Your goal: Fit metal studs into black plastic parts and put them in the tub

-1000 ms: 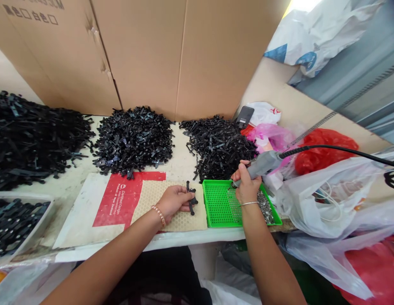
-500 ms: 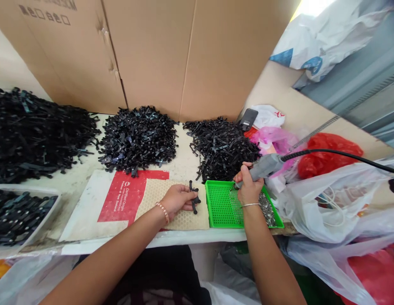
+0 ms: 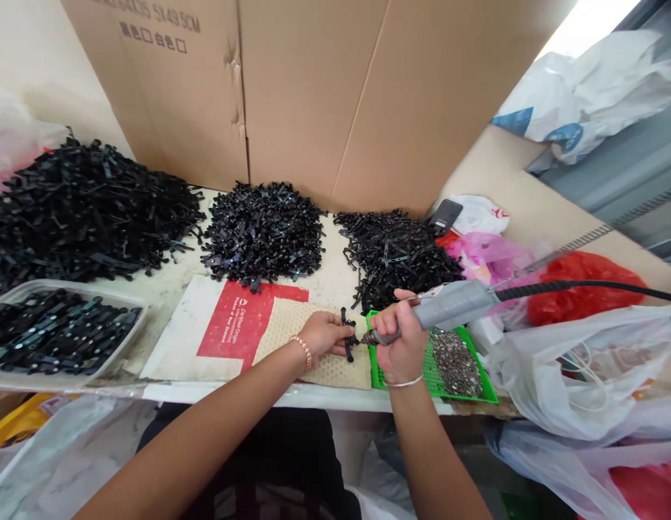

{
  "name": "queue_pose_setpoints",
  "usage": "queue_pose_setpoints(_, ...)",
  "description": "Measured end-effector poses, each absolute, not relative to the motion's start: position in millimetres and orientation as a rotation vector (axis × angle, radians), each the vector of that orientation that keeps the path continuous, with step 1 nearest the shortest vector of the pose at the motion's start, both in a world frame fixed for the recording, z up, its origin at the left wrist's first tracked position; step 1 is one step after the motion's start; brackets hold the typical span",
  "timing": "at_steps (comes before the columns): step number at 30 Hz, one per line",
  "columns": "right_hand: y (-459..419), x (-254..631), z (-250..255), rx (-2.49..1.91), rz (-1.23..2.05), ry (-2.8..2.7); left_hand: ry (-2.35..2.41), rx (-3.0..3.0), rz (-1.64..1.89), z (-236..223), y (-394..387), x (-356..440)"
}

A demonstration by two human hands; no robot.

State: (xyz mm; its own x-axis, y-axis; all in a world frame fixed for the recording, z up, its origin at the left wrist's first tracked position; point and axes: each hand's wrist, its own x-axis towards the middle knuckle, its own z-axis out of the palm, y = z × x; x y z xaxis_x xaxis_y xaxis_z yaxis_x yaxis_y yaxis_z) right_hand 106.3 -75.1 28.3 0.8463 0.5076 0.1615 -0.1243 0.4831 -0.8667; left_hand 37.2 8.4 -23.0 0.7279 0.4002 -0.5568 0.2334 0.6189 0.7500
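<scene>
Black plastic piece sits clamped in the left grip, rotary tool clamped in the right grip.

Cardboard carton behind white workbench; cream wall left; grey metal panel right.

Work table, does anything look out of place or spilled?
One thing: a flat black phone sits tilted on crumpled plastic bags at the table's back right corner, beside the black plastic parts, so it looks loosely set down.
</scene>
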Motion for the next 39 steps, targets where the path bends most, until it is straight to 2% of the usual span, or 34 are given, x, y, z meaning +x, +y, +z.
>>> queue_pose_setpoints(39, -71, 104, 11, -1.056, 0.376, -0.604, 0.804, 0.932, 0.107, -17, 8, 37)
